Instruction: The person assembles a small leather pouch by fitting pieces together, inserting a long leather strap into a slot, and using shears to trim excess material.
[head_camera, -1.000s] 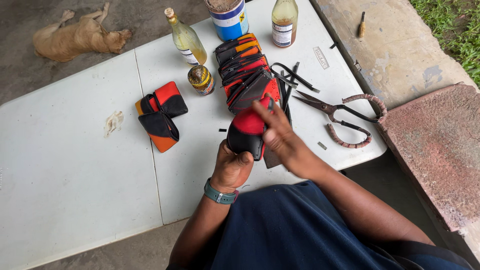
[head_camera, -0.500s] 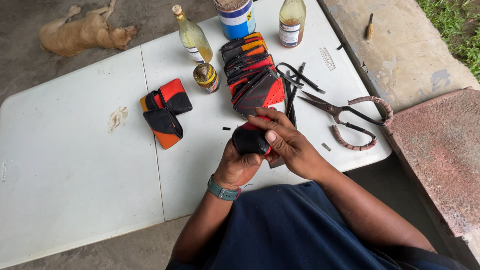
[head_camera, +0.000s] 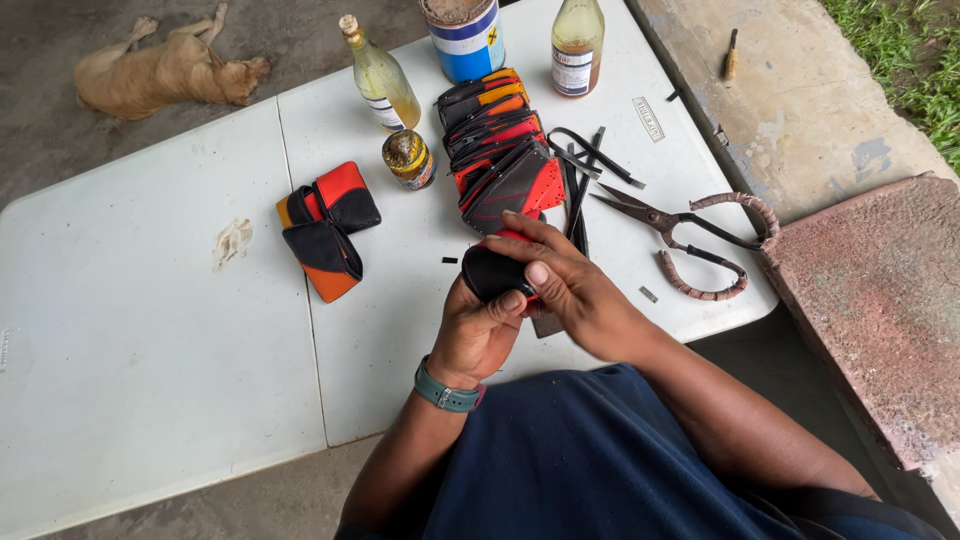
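Head view looks straight down on a white folding table (head_camera: 150, 340), where both hands meet over its near edge. The left hand (head_camera: 478, 335), a teal watch at its wrist, is clenched around a small black pouch (head_camera: 492, 272) from below; the right hand (head_camera: 560, 280) lies over the pouch's top with fingers pressing its rim, where a sliver of red shows. At 12 o'clock from the hands a fanned row of finished-looking pouches (head_camera: 497, 145) in black, red and orange lies overlapped, and at 10 o'clock two more pouches (head_camera: 325, 228) sit apart, so much of the batch seems made while this one is in work. Black strips (head_camera: 585, 170) and wrapped-handle shears (head_camera: 690, 240) lie at 2 o'clock. The material looks like matte leather, though that is hard to tell. Two glass bottles, a small jar and a blue tin stand along the far edge.
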